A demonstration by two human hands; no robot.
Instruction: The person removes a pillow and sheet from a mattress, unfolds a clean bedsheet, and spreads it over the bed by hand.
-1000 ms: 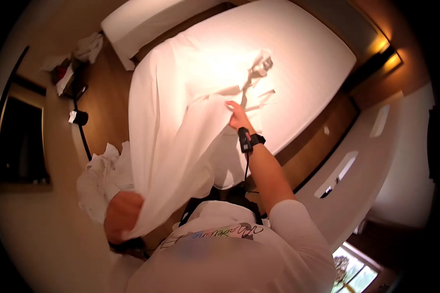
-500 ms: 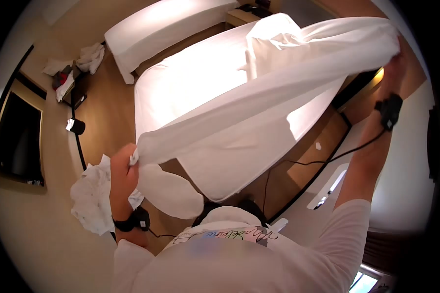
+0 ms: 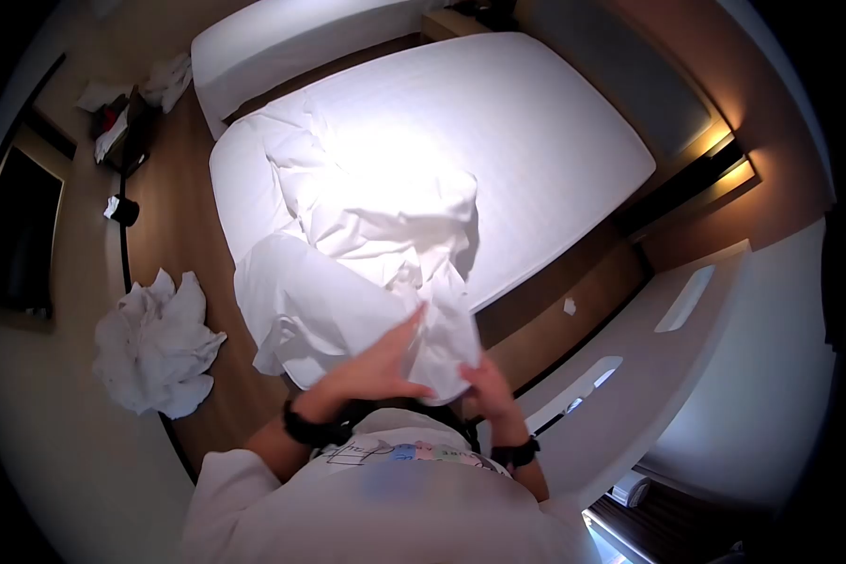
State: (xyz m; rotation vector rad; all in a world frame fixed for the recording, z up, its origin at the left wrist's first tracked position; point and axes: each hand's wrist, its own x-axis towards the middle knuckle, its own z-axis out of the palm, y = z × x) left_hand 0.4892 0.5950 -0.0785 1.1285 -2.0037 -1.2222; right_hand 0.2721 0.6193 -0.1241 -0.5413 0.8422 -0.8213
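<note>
A crumpled white sheet (image 3: 348, 291) lies bunched over the near left part of the bed (image 3: 555, 141), its near end hanging off the edge in front of my body. My left hand (image 3: 376, 369) is against the hanging part, fingers stretched and thumb apart. On the other side of that part, my right hand (image 3: 491, 385) pinches the sheet's edge between thumb and fingers. Both hands are slightly blurred.
A heap of white linen (image 3: 155, 343) lies on the floor to the left. A second white bed (image 3: 282, 56) stands beyond. A wall-mounted television (image 3: 19, 226) and a small black bin (image 3: 122, 210) are at left; a white panel with slots (image 3: 630, 348) borders the right.
My hands have come down and together from a wide spread in which the sheet was stretched between them. The sheet now lies bunched on the bed, and the far right mattress is uncovered.
</note>
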